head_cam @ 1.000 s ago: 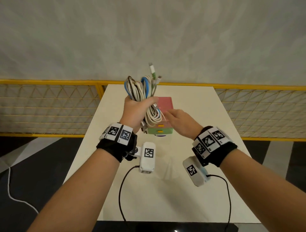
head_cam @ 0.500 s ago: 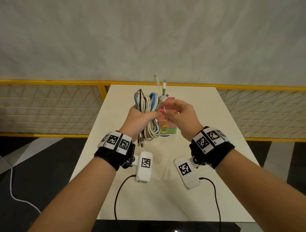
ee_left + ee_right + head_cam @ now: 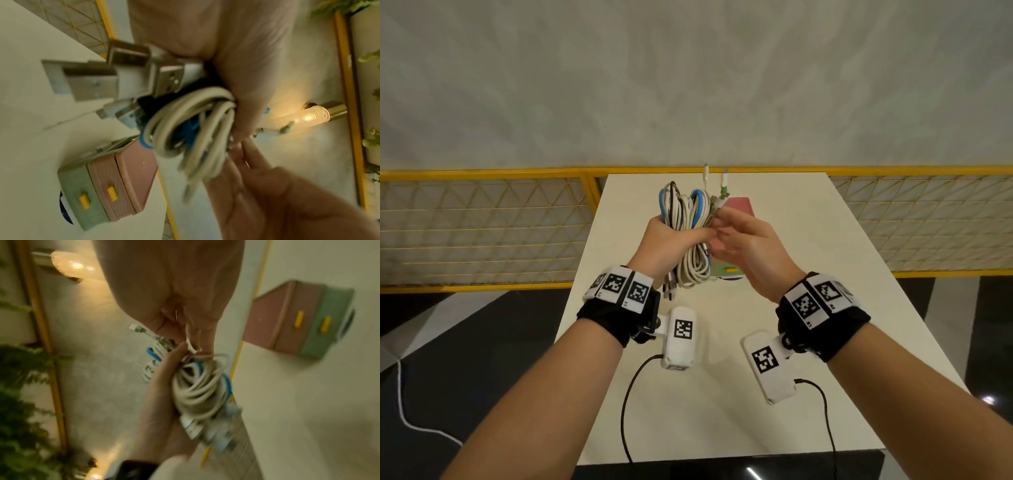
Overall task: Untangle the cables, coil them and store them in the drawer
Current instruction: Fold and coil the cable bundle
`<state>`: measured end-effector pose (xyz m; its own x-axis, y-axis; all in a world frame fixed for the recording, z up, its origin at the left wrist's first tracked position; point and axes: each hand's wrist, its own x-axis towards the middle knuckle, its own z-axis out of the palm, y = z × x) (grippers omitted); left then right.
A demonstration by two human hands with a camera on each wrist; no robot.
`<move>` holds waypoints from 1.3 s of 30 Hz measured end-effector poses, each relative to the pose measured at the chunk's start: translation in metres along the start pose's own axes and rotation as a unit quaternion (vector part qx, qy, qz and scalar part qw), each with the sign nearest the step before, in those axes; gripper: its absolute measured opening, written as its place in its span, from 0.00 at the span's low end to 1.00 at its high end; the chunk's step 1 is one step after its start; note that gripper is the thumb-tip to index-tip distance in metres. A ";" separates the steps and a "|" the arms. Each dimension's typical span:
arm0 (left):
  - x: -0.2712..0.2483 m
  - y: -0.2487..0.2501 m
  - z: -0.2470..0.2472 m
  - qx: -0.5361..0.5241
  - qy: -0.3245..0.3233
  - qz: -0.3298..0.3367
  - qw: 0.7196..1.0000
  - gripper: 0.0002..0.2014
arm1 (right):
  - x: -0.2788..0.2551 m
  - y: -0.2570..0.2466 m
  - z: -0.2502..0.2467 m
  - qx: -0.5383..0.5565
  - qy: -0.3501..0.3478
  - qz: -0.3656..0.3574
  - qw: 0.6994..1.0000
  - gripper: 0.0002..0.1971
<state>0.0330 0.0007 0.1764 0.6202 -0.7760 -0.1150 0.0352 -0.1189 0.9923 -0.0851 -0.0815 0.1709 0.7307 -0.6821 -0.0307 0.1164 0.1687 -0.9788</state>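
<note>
Several coiled white, grey and blue cables gathered into one bundle (image 3: 686,236) are seen in the head view, held upright above the pale rectangular tabletop (image 3: 808,240). The bundle is clamped at its middle by the left hand (image 3: 669,241), fingers curled round it. At its right side a thin strand is pinched by the right hand (image 3: 744,246). Two slim white connector ends (image 3: 714,180) stick up from the top. Behind the hands a small pink and green plastic drawer unit with yellow handles (image 3: 736,209) is partly hidden; both drawers appear closed.

From the left wrist, metal USB plugs (image 3: 127,71) are shown protruding from the fist, with loops of cream cord (image 3: 191,128) hanging below. The picture is blurred.

From the right wrist, the pinch is confirmed: a thin white strand (image 3: 190,345) is caught between thumb and fingertip, just beside the bundle.

The bundle is judged light, soft and springy; loops would likely spill if the central clamp were loosened. It is best taken round the waist of the coils, while loose ends are better handled at the stiff plug housings, since thin strands could slip or kink.
</note>
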 end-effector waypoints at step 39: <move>0.094 -0.067 0.073 0.280 0.001 -0.071 0.957 0.16 | 0.065 0.094 -0.133 -0.317 0.121 0.125 0.932 0.32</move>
<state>0.0320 -0.1098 0.0960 0.6424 -0.7258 -0.2461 -0.3054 -0.5370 0.7864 -0.1162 -0.2046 0.0504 0.4999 -0.8308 -0.2446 -0.5142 -0.0574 -0.8558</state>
